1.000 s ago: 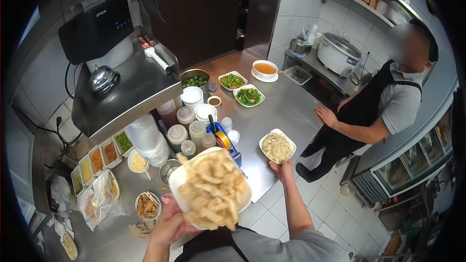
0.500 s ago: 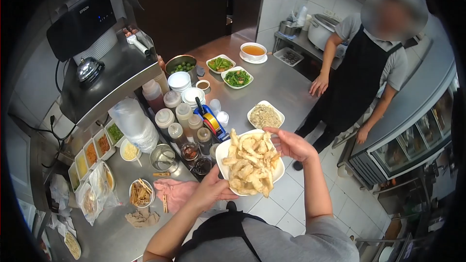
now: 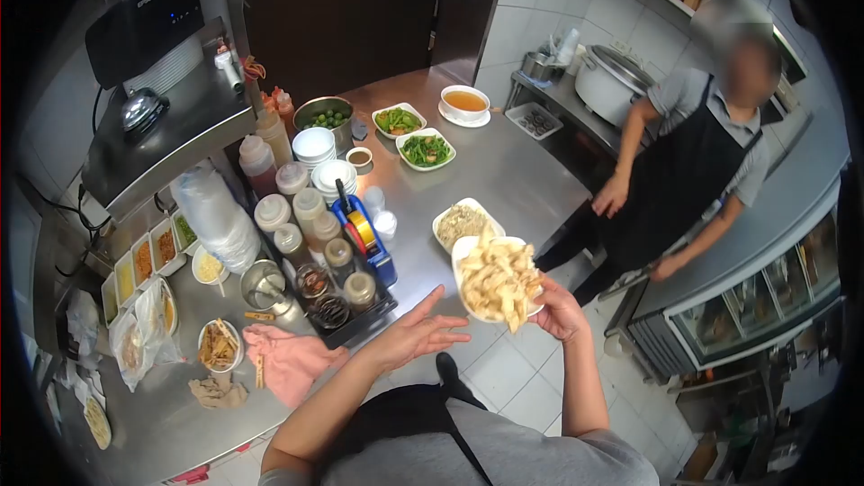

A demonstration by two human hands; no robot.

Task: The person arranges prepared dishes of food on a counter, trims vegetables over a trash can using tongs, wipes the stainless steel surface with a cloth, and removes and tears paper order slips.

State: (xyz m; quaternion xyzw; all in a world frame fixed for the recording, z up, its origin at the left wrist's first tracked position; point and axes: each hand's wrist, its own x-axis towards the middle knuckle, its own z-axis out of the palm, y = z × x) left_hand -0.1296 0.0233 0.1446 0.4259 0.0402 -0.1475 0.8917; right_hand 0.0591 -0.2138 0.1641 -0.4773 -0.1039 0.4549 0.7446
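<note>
My right hand (image 3: 560, 308) grips the right edge of a white bowl piled with pale fried strips (image 3: 497, 281), held above the front edge of the steel counter. To its left, my left hand (image 3: 416, 339) is empty, its fingers spread and apart from the bowl. Just behind the held bowl, a second white bowl with a pale shredded dish (image 3: 462, 219) rests on the counter, partly hidden by the first. Farther back stand two dishes of green vegetables (image 3: 426, 150) (image 3: 399, 120) and a bowl of orange soup (image 3: 465, 103) on a saucer.
A co-worker in a black apron (image 3: 682, 182) stands at the right beside a glass-front fridge (image 3: 747, 301). Sauce bottles (image 3: 272, 213) and a blue tape dispenser (image 3: 364, 236) crowd the counter's left part. A pink cloth (image 3: 286, 362) lies near the front.
My left hand has let go of the bowl of fried strips and moved apart. My right hand has taken hold of the bowl, now nearer the shredded dish. The co-worker's arm has shifted.
</note>
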